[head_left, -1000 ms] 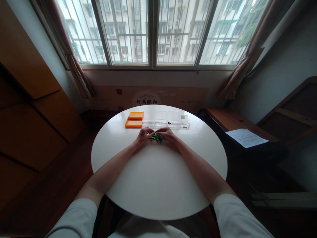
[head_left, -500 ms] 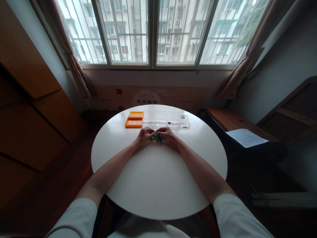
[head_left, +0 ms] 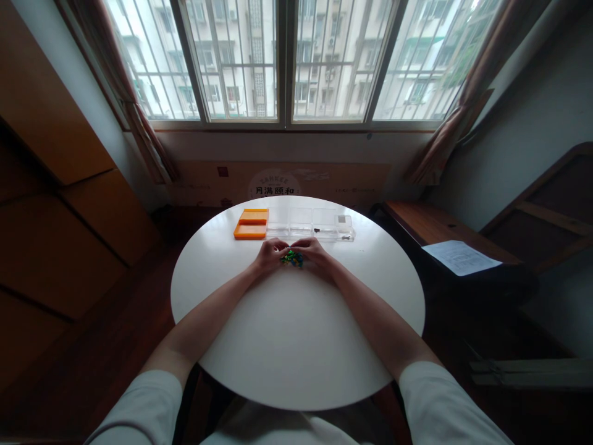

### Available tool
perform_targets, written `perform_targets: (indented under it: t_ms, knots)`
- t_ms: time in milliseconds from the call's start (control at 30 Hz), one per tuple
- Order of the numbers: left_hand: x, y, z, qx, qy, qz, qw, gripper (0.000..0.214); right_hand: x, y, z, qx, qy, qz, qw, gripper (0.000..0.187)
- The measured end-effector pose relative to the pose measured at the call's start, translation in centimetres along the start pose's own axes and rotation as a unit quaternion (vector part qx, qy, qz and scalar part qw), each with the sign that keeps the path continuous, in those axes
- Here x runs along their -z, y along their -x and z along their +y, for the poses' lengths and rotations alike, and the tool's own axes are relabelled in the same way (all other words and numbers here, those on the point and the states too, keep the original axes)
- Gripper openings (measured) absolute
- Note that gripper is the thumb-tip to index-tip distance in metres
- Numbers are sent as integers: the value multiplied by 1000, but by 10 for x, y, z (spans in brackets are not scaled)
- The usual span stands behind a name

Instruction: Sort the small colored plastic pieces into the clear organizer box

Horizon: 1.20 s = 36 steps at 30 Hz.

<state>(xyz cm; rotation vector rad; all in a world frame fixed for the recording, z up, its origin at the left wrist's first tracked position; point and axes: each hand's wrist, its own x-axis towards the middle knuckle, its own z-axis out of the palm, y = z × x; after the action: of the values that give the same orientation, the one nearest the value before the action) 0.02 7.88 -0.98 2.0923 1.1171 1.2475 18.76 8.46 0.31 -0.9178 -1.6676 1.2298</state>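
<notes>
The left hand point(head_left: 271, 252) and right hand point(head_left: 314, 250) nearly meet, fingers bent inward as in a pinch; whether either grips anything is too small to tell. The pile of small coloured pieces point(head_left: 292, 260) lies between them on the white table point(head_left: 296, 334), its single shapes blurred together. Just beyond, the clear boxes point(head_left: 301, 216) hold a dark speck point(head_left: 317, 230), unidentifiable, beside an orange tray point(head_left: 250, 234).

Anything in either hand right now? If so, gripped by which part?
Can't tell. The left hand and right hand nearly meet at the fingertips by the small coloured pieces; anything pinched there is too small to make out.
</notes>
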Motion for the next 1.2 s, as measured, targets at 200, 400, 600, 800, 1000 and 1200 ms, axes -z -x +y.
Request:
perform_targets:
  t_ms: [200, 400, 600, 800, 1000, 1200]
  knots:
    - [0, 0, 2, 0, -2, -1, 1000, 22, 0, 0, 0, -1, -1, -1, 1000, 36]
    - [0, 0, 1, -1, 4, -1, 1000, 22, 1, -2, 4, 7, 4, -1, 1000, 34]
    - [0, 0, 4, -1, 1, -1, 1000, 22, 1, -3, 6, 6, 11, 5, 1000, 37]
    - [0, 1, 3, -5, 2, 0, 1000, 20, 1, -3, 6, 9, 4, 4, 1000, 35]
    - [-1, 1, -1, -19, 3, 2, 1000, 19, 2, -4, 8, 8, 3, 3, 1000, 34]
    - [-1, 0, -2, -24, 2, -5, 1000, 19, 3, -5, 10, 5, 0, 6, 1000, 35]
